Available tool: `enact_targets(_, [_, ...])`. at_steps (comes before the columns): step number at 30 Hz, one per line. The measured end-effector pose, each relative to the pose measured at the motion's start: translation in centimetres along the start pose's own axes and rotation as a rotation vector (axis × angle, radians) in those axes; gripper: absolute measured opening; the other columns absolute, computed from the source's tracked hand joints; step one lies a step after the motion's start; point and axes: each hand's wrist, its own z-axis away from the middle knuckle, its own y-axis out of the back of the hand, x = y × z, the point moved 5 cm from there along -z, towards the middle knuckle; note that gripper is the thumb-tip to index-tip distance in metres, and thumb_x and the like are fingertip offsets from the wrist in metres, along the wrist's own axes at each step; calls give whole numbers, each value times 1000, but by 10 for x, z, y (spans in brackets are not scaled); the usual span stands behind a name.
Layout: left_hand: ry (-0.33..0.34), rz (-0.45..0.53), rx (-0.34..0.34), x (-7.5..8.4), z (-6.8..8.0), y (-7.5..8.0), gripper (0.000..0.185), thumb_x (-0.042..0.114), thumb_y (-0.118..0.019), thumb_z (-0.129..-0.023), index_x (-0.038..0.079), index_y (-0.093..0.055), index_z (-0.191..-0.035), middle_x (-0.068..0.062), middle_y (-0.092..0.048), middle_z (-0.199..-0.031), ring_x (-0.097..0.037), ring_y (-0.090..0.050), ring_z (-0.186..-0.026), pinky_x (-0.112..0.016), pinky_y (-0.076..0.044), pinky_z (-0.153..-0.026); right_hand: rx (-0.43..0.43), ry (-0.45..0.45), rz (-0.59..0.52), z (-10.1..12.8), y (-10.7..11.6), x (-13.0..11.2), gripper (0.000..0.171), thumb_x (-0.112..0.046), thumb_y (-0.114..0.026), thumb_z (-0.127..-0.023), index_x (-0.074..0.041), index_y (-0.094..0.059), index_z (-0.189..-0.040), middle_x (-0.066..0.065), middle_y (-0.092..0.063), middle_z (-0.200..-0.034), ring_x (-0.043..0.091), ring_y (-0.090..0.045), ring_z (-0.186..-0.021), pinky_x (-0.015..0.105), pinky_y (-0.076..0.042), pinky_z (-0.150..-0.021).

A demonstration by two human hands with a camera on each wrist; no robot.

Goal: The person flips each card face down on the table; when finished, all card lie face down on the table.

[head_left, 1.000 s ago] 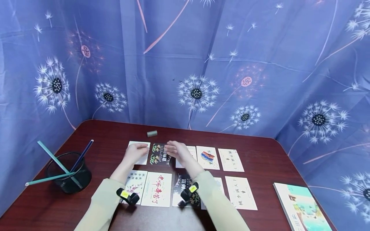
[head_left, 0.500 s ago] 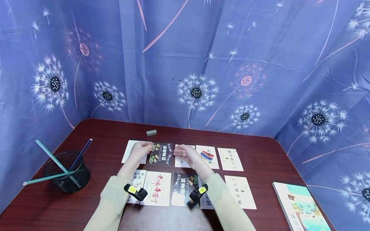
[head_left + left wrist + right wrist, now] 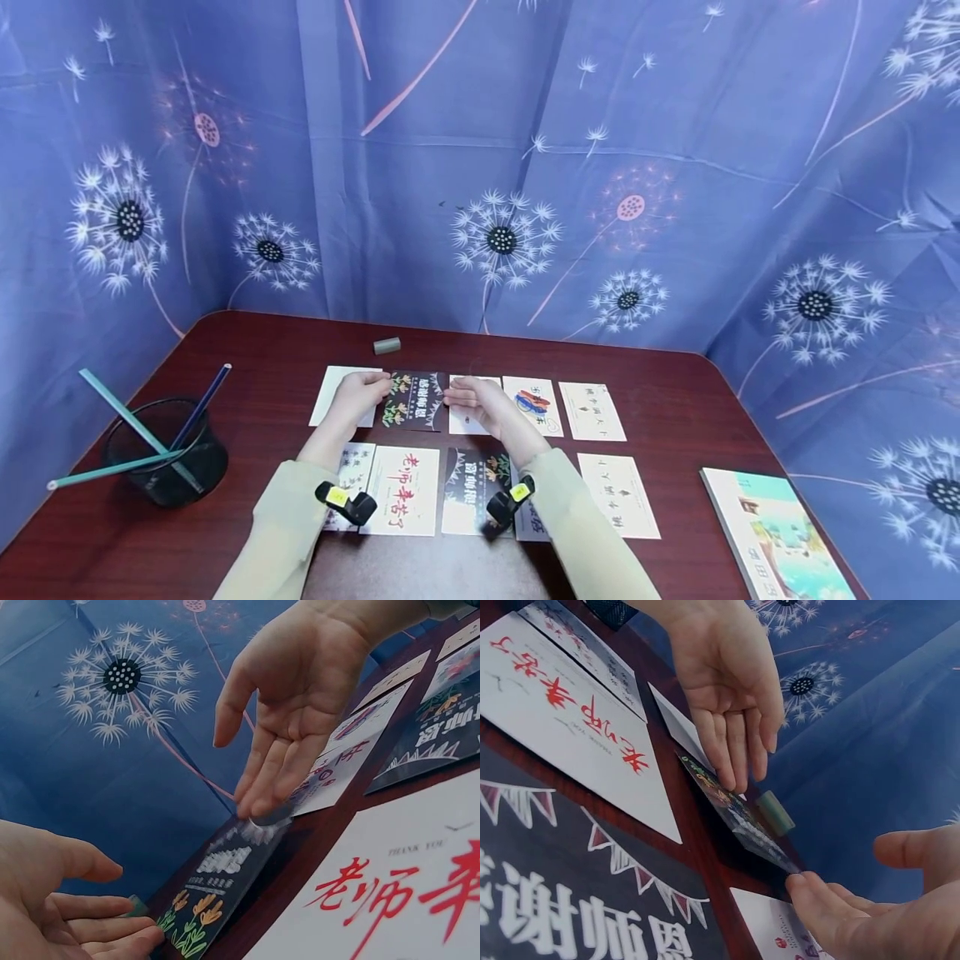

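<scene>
On the tabletop [image 3: 675, 417], both hands have closed in: left grip [image 3: 358, 398] and right grip [image 3: 471, 402], fingers straight, squeeze the black card's [image 3: 415, 402] edges, aligning it.

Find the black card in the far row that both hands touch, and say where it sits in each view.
Head: black card, centre of the table, between both hands.
Left wrist: black card, bottom centre, under the right hand's fingertips.
Right wrist: black card, centre, tilted.
Shared landmark: white card with red writing.

centre of frame, a black card [image 3: 415, 401] with white lettering and orange-green flowers; below it a white card [image 3: 401, 502] with red brushstrokes; behind, a blue backdrop [image 3: 480, 167] printed with white dandelions; dark red-brown table [image 3: 675, 400].
</scene>
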Motion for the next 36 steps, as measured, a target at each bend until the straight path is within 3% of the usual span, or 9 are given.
enact_targets(4, [0, 4, -4, -1, 1, 1, 45, 15, -50, -98, -7, -50, -137, -27, -52, -138, -37, -52, -126, -45, -45, -107, 14, -12, -24, 1, 0, -2, 44, -12, -41, -101, 15, -46, -135, 31, -56, -133, 16, -68, -93, 32, -56, -95])
enact_targets(9, [-8, -1, -6, 0, 1, 2, 45, 15, -49, -98, -8, -49, -137, -28, -53, -137, -38, -52, -126, -46, -45, -108, 23, -20, -71, -1, -5, -2, 43, -9, -42, -101, 14, -42, -137, 34, -47, -140, 39, -58, -121, 35, -51, -102])
enact_targets(12, [-9, 3, -5, -1, 1, 2, 45, 15, -50, -98, -8, -49, -137, -28, -53, -137, -38, -53, -126, -45, -45, -108, 32, -24, -79, -3, -10, 0, 44, -8, -42, -101, 15, -41, -137, 35, -47, -139, 42, -52, -127, 35, -50, -104])
enact_targets(16, [-11, 4, -8, 0, 1, 1, 45, 15, -49, -98, -8, -49, -137, -28, -53, -136, -38, -53, -126, -46, -45, -107, 52, -33, -77, -6, -16, 3, 42, -8, -44, -100, 15, -45, -135, 18, -67, -100, 22, -65, -101, 32, -54, -98])
enact_targets(19, [-7, 10, -9, 0, 2, 0, 44, 14, -49, -99, -8, -49, -137, -28, -52, -137, -39, -52, -126, -46, -44, -108, 62, -43, -106, -7, -19, 5, 41, -7, -46, -98, 15, -46, -134, 0, -58, -77, 7, -59, -79, 32, -54, -97])
enact_targets(22, [-13, 32, -21, 2, 3, -3, 44, 14, -50, -99, -7, -48, -138, -28, -51, -139, -39, -51, -128, -47, -43, -109, 69, -51, -123, -7, -21, 7, 42, -6, -45, -99, 15, -45, -135, 13, -64, -94, 10, -59, -84, 38, -49, -105])
enact_targets(26, [-34, 77, -63, 10, 3, -13, 45, 15, -53, -99, -5, -48, -140, -25, -49, -142, -38, -50, -130, -44, -44, -110, 74, -50, -110, -6, -21, 8, 41, -8, -42, -100, 15, -47, -134, 29, -56, -129, 17, -59, -95, 42, -46, -108])
enact_targets(31, [-44, 72, -99, 17, 4, -27, 46, 17, -54, -98, -4, -49, -139, -24, -50, -142, -37, -53, -128, -44, -46, -108, 76, -46, -109, -7, -21, 8, 38, -9, -43, -100, 14, -51, -129, 19, -63, -115, 12, -60, -86, 38, -50, -104])
enact_targets(36, [-44, 66, -111, 19, 3, -33, 46, 16, -53, -98, -6, -49, -138, -25, -51, -141, -37, -53, -128, -44, -45, -108, 61, -30, -95, -7, -21, 4, 38, -9, -41, -100, 15, -50, -129, 21, -62, -119, 12, -60, -87, 39, -49, -105])
